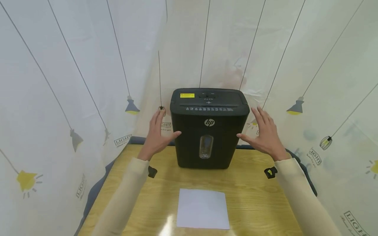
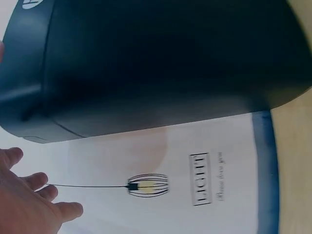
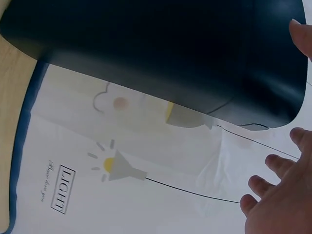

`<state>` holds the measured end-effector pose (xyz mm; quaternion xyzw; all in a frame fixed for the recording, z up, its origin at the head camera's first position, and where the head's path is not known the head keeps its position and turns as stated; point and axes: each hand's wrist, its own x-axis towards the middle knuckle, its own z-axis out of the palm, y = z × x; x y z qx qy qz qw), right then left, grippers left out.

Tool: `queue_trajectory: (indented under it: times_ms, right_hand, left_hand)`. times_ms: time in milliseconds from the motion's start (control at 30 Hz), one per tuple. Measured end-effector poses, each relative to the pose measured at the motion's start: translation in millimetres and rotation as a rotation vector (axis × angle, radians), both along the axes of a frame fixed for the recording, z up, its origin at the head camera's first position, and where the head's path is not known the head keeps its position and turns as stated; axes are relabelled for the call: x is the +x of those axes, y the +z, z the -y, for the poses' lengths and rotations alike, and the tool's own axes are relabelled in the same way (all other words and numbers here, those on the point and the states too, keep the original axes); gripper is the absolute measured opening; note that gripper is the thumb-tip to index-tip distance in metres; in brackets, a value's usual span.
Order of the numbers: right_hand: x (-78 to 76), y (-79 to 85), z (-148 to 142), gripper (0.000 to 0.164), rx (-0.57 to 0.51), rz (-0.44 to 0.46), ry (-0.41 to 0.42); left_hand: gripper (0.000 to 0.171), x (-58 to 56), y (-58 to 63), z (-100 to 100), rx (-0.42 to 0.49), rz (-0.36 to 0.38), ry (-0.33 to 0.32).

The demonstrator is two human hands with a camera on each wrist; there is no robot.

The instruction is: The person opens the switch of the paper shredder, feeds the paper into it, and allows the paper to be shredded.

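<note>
Lamp-printed sheeting is hung at the back and sides. Wooden worktop placed within it; black HP shredder stood upright at the worktop's far end, near the sheeting. White paper laid flat in front, apart from the shredder; sheet count can't be told. Shredder flanked by left hand and right hand, fingers spread, nothing gripped; gaps from fingers to sides are shown in the wrist views. Thumbs are held before the front face, contact not tellable. Clear window set in the front, yellow label stuck on top.

Risks, as judged: smooth body could be let slip if pressed only by flat palms; could be tipped if pulled unevenly from high up. Top part might be loosened if gripped above the seam. Sheeting could be creased by a backward push; paper could be caught under the base if dragged forward.
</note>
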<state>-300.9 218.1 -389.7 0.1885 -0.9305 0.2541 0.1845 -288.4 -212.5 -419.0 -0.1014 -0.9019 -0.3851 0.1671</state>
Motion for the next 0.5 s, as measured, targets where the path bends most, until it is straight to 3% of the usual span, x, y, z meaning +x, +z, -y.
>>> queue_trajectory:
  times_ms: [233,500]
  right_hand:
    - [8.1,-30.5,0,0.109,-0.036,0.017,-0.008]
    - [22.8,-72.0,7,0.109,-0.05,0.102,-0.024]
  left_hand:
    - [0.108,10.4,-34.5,-1,0.035,0.048,0.001]
    - [0.108,26.4,-81.1,-5,0.087,0.139,0.012]
